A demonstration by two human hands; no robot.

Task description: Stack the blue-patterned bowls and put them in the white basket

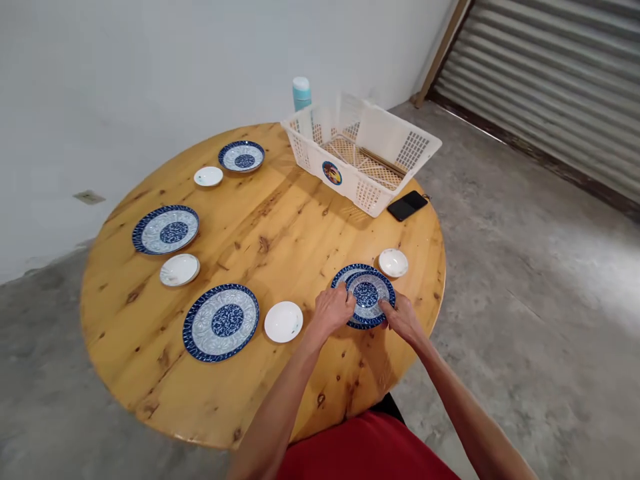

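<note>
A small blue-and-white plate is between my hands at the right front of the round table. It overlaps a second blue-rimmed plate, whose rim shows at the upper left and below. My right hand grips the upper plate's right edge, thumb on top and fingers partly hidden underneath. At the left edge, my left hand is closed with its fingers curled at the rim. Just beyond the plates sits a small white bowl. To the left of my left hand lies a white dish.
The wooden table also bears a large blue-rimmed plate, an oval-looking one, another farther back, and white dishes. A white plastic basket stands at the back, near a phone and a turquoise bottle.
</note>
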